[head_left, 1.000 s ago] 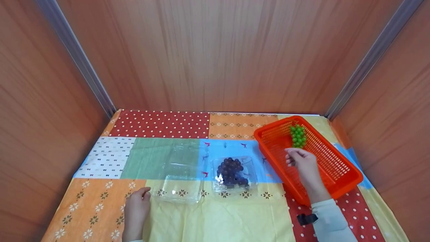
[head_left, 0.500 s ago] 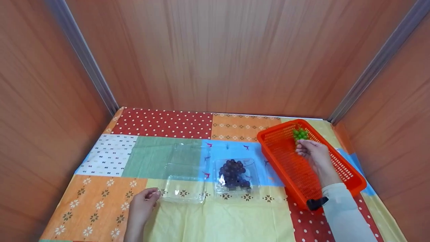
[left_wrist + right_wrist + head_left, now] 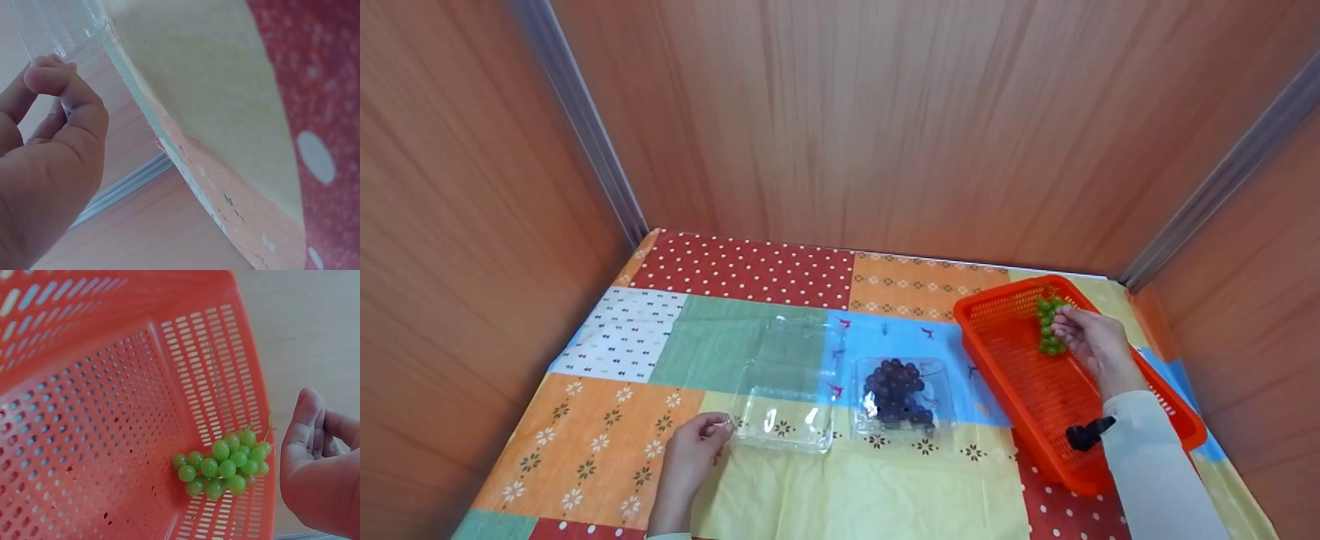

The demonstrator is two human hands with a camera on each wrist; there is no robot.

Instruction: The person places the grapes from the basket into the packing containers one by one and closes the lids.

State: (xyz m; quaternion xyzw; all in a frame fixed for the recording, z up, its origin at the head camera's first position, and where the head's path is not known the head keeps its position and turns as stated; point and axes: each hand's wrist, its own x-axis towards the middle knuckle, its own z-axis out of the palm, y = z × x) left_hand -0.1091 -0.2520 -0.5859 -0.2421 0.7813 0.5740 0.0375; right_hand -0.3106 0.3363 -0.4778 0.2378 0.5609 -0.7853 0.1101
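Observation:
At the left edge of an open clear plastic box [image 3: 784, 439], my left hand [image 3: 694, 446] pinches the rim between curled fingers and thumb. The left wrist view shows those fingertips at the box's lower edge. My right hand [image 3: 1099, 345] hovers over the orange basket [image 3: 1080, 469], its fingers loosely bent. Beneath the fingertips a bunch of green grapes [image 3: 222, 467] lies against the basket's end wall, stem toward the rim. In the right wrist view a gap separates hand and grapes. A bunch of dark purple grapes [image 3: 891, 386] sits in another clear plastic box [image 3: 943, 412].
A patchwork tablecloth [image 3: 922, 487] covers the table. Wood-grain panels [image 3: 840, 135] stand behind it and at both sides, joined by metal corner strips. The purple grapes' box stands between the open box and the basket.
My right hand has moved farther into the basket, to the green grapes. My left hand has moved right to the open box's edge. The head view has shifted and tilted slightly.

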